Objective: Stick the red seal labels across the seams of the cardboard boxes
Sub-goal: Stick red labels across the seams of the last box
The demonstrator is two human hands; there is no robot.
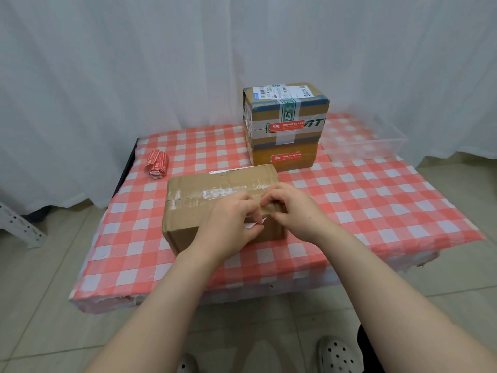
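With a sealed box stack [285,127] at the table's [376,200] twelve o'clock, the unsealed near box [193,205] is attended at centre: a white-backed label [251,225] is pinched by the left hand [228,227], the right hand's [293,211] curled grasp cannot be told, and pressing across the seam [188,197] is judged next.

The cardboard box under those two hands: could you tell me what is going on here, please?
A person works with both hands at the right end of the near cardboard box, over its taped seam. The left hand pinches a small white slip. The right hand has its fingers curled at the seam, and no red label shows there. Behind, two stacked boxes each carry a red seal label. A bundle of labels lies at the left of the table.
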